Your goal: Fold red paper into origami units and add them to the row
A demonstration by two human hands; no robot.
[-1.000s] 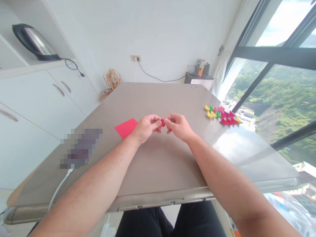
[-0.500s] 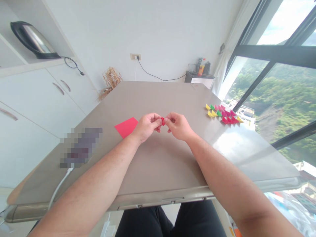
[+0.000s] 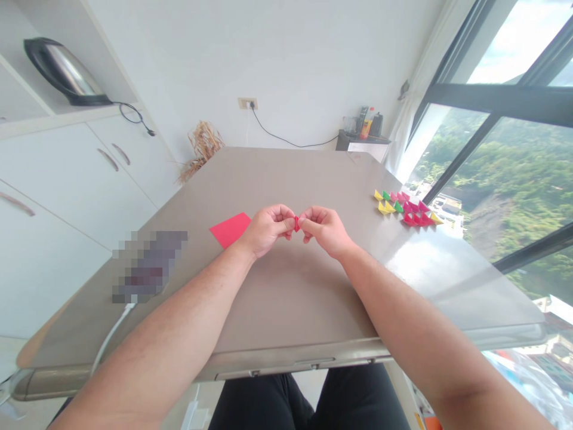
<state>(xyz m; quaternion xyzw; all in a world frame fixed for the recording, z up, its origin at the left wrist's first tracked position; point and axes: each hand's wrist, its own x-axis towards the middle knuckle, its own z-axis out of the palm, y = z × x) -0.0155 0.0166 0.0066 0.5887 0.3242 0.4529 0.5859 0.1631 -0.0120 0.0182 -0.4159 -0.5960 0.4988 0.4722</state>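
Note:
Between my two hands, above the middle of the table, is a small folded piece of red paper [image 3: 296, 224]. My left hand [image 3: 271, 228] pinches its left side between thumb and fingers. On the other side my right hand [image 3: 323, 228] grips it the same way. Most of the paper is hidden by the fingertips; only a narrow upright strip shows. A flat sheet of red paper [image 3: 228, 230] lies on the table just left of my left hand, partly covered by that hand and wrist.
Several small folded paper boats [image 3: 416, 216] in yellow, green, pink and red stand in rows on the right of the table [image 3: 286, 179]. A blurred-out dark object [image 3: 152, 266] with a white cable [image 3: 111, 334] lies on the left. Windows [image 3: 505, 149] border the right side.
The folded red paper between my fingertips has turned a little and now shows a narrower, pointed outline. Both hands keep their pinch in nearly the same place.

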